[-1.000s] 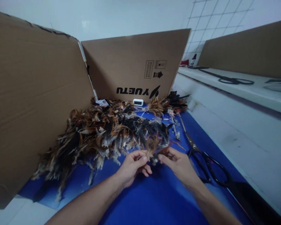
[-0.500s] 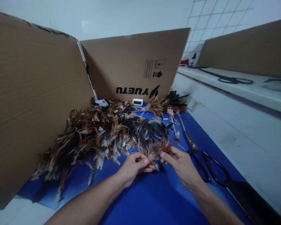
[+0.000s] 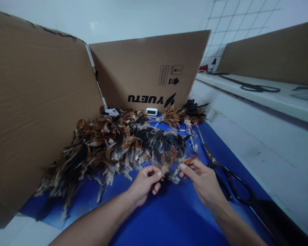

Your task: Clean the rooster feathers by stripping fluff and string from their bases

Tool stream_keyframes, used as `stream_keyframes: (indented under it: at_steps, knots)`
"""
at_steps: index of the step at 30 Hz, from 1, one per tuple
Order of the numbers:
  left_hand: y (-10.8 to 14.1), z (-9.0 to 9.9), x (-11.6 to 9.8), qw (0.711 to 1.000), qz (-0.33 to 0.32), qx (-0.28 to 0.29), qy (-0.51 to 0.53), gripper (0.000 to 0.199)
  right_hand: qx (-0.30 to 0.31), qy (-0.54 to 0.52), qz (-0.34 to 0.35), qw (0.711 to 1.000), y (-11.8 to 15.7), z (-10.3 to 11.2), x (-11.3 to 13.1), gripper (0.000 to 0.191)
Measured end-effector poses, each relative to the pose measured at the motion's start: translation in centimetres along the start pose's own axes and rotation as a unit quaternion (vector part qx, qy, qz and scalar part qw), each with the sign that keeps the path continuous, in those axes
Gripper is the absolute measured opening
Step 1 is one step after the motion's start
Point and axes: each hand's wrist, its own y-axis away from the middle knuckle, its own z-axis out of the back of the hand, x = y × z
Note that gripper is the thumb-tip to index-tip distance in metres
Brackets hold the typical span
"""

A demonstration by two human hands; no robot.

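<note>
Between thumb and fingers, my left hand (image 3: 148, 182) pinches a small tuft of brown feathers (image 3: 166, 162) over the front of the blue surface (image 3: 154, 218). To its right, my right hand (image 3: 200, 176) is closed on a reddish-brown feather (image 3: 191, 160), with grey fluff at its fingertips. The two hands are a short gap apart. A large heap of brown, black and grey feathers (image 3: 110, 143) spreads behind and to the left of my hands. Some grey down lies between the hands.
Black-handled scissors (image 3: 231, 181) lie right of my right hand. A small white digital device (image 3: 151, 111) stands before the cardboard panel (image 3: 143, 68); another panel (image 3: 36, 102) rises at left. More scissors (image 3: 259, 88) rest on the white ledge (image 3: 284, 100).
My right hand has moved slightly right, away from my left hand, and the gap between them has widened. The reddish-brown feather now shows clearly in my right hand.
</note>
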Motion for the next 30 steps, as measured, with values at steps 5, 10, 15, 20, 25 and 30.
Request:
stream_keyframes:
  at_steps: [5,10,15,20,25,30]
  knots:
    - [0.01,-0.08,-0.07,1.000,0.001,0.003,0.007,0.030,0.033,0.009,-0.001,0.999,0.50,-0.03,0.29,0.022]
    - [0.00,-0.05,-0.01,0.999,-0.015,-0.001,0.040,0.029,0.060,0.038,0.003,0.997,0.60,-0.23,0.59,0.020]
    - [0.26,-0.29,0.02,0.995,0.026,0.061,0.068,0.031,0.059,0.054,0.013,0.997,0.69,-0.58,0.86,0.022]
    - [0.41,-0.64,0.09,0.993,0.032,0.074,0.085,0.030,0.067,0.051,0.016,0.996,0.81,-0.77,1.00,0.021]
    - [0.20,-0.50,0.32,0.995,0.034,0.059,0.067,0.027,0.036,0.051,0.018,0.998,0.65,-0.44,0.60,0.019]
    - [0.13,-0.45,0.39,0.997,0.041,0.038,0.047,0.028,-0.075,-0.020,0.059,0.995,0.11,0.19,0.91,0.021]
